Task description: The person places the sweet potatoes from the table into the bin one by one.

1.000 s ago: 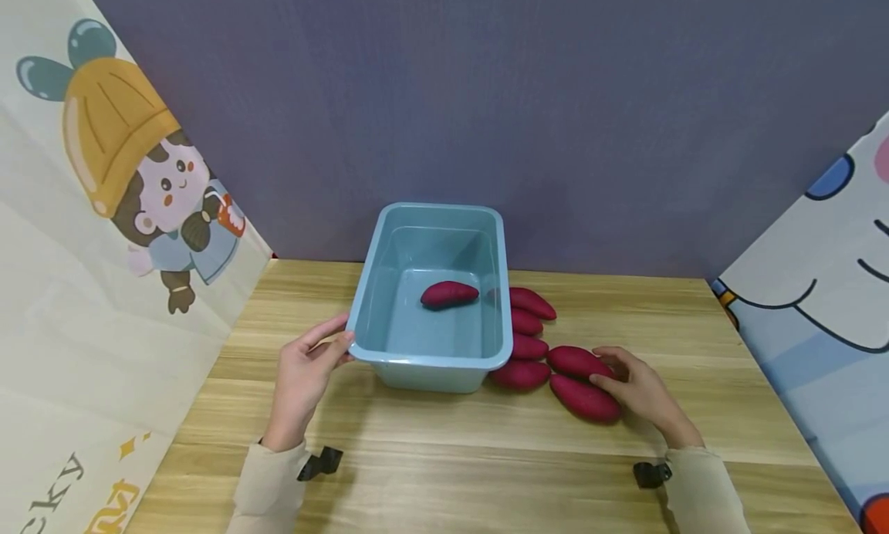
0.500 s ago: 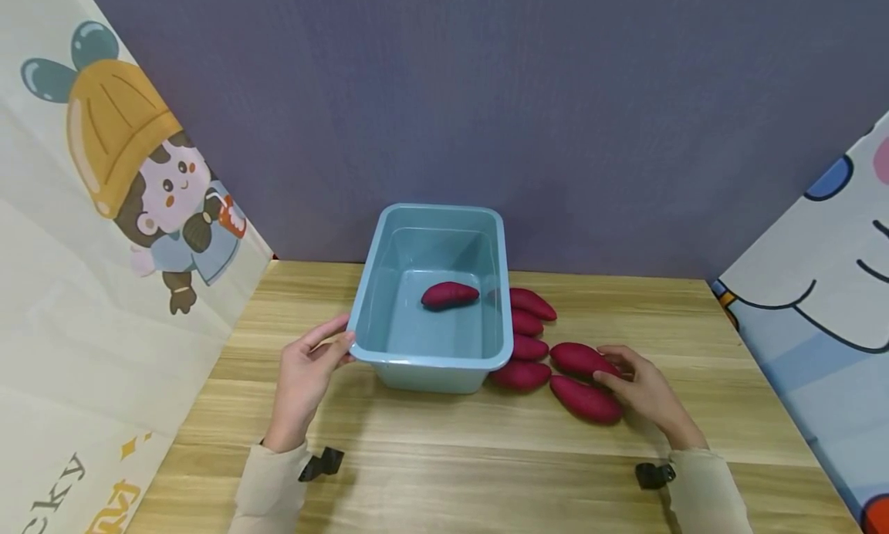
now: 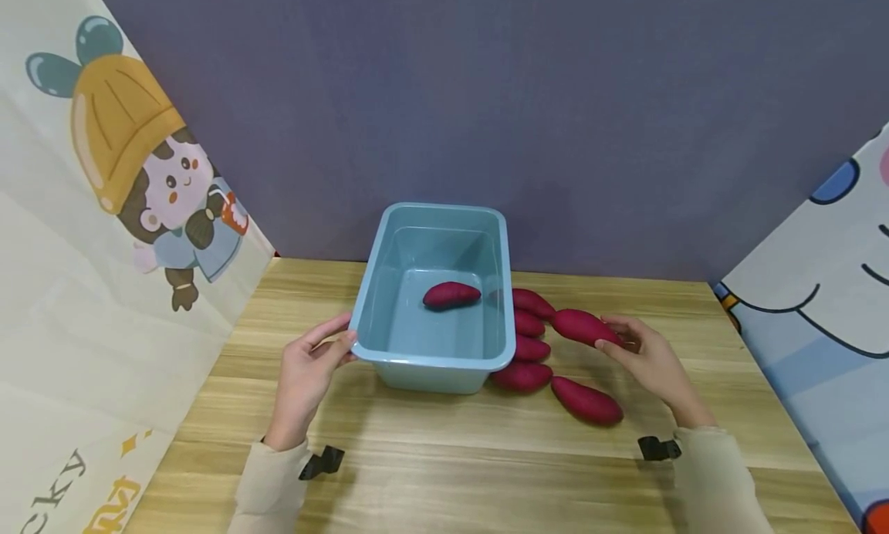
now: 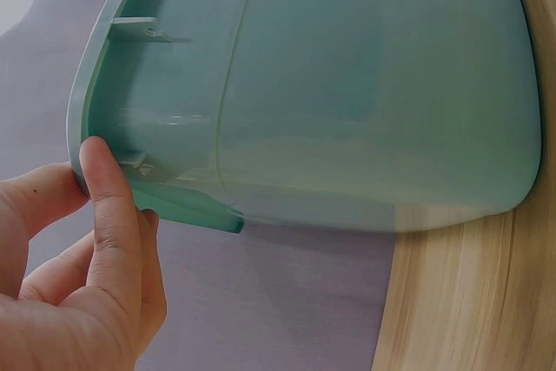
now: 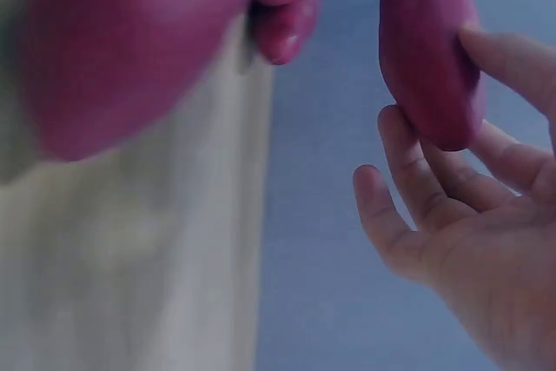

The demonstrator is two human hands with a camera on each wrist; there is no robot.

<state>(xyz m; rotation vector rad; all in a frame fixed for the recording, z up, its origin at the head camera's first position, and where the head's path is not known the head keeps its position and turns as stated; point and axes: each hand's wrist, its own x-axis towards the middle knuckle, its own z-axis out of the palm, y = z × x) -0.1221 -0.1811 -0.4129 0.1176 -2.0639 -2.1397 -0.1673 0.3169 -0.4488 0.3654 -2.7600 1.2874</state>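
My left hand pinches the rim of a light blue plastic basin at its near left corner. In the left wrist view, a finger presses under the rim from outside. Inside the basin lies one sweet potato with dark red skin. My right hand pinches another sweet potato by its right end, thumb on one side and fingers on the other. The right wrist view shows that held sweet potato raised off the table.
Several sweet potatoes lie in a column against the basin's right side, partly hidden by it. A single sweet potato rests on the wooden table nearer to me. A purple-grey wall stands behind the basin.
My right hand has lifted the upper of the two right-hand sweet potatoes and moved it away from me, apart from the lower one. The left hand keeps its place on the rim.
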